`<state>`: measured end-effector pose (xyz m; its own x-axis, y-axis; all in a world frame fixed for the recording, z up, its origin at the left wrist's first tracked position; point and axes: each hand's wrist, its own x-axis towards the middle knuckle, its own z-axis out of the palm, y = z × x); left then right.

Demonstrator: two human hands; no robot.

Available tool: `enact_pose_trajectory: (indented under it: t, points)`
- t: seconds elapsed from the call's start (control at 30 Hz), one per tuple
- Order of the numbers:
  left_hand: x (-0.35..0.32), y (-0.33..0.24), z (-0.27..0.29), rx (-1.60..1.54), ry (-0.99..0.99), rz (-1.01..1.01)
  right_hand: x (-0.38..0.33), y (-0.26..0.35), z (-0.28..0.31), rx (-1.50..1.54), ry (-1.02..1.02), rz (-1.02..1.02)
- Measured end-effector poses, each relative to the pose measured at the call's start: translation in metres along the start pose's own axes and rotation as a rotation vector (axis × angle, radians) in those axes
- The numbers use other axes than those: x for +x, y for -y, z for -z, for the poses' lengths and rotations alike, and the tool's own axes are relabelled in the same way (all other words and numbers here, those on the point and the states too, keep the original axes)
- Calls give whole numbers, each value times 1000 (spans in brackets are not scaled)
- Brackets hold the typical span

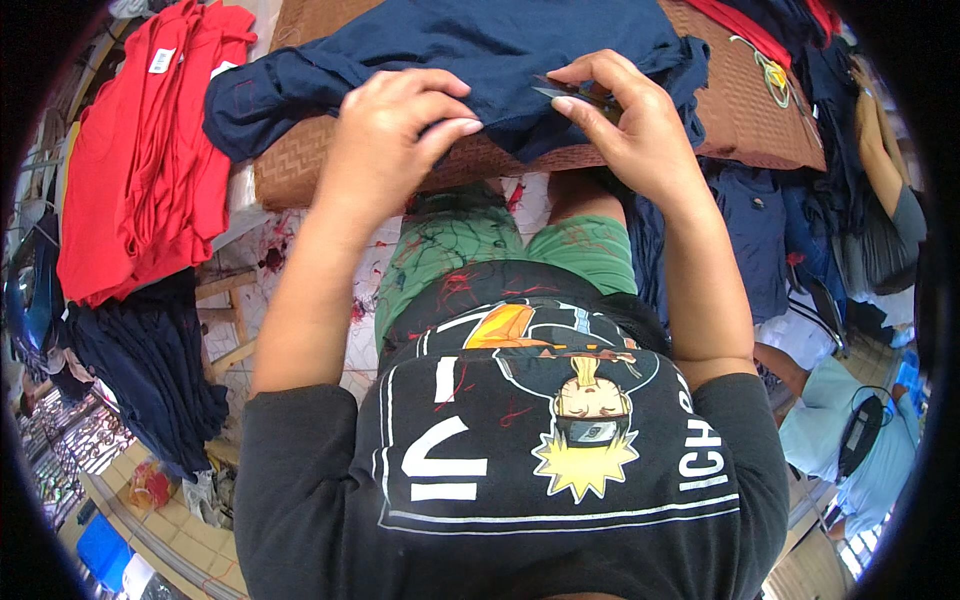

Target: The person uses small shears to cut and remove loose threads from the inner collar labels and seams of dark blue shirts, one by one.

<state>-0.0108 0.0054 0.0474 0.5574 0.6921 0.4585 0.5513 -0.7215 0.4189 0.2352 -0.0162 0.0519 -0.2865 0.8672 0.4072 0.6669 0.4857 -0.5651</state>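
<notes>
I am pinching the near hem of the navy shirt (470,50), lying at the brown woven board's (300,170) near edge, with my left hand (395,130) while my right hand (625,120) is pinching small snips (575,93), which could nick the cloth if they slip.

The small dark thing (578,92) in the right hand (640,140) is mostly hidden by fingers (600,72); its kind cannot be told. The navy cloth (470,50) runs off the top edge. The left hand (395,140) hides the cloth's hem. A co-worker (850,430) at lower right is cut off by the rim
</notes>
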Motion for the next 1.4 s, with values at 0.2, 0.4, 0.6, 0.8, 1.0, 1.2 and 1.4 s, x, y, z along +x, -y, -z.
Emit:
enact_pose_trajectory:
  t: [0.2,0.4,0.6,0.8,1.0,1.2,1.4]
  points:
    - [-9,-22,145,-226,830,41,0,-6,9,23,-11,-78]
    - [-4,-11,137,-345,266,370,3,-1,9,38,-18,-129]
    - [11,52,-2,111,-3,397,2,4,8,45,-15,-104]
    - [-2,55,22,-180,6,517,-2,-1,11,58,-40,-103]
    - [-37,12,145,-257,607,149,0,-5,7,87,-17,-172]
    - [-26,-16,132,-259,544,137,3,0,2,54,-19,-117]
    - [-6,35,14,334,92,309,1,8,6,57,-10,-99]
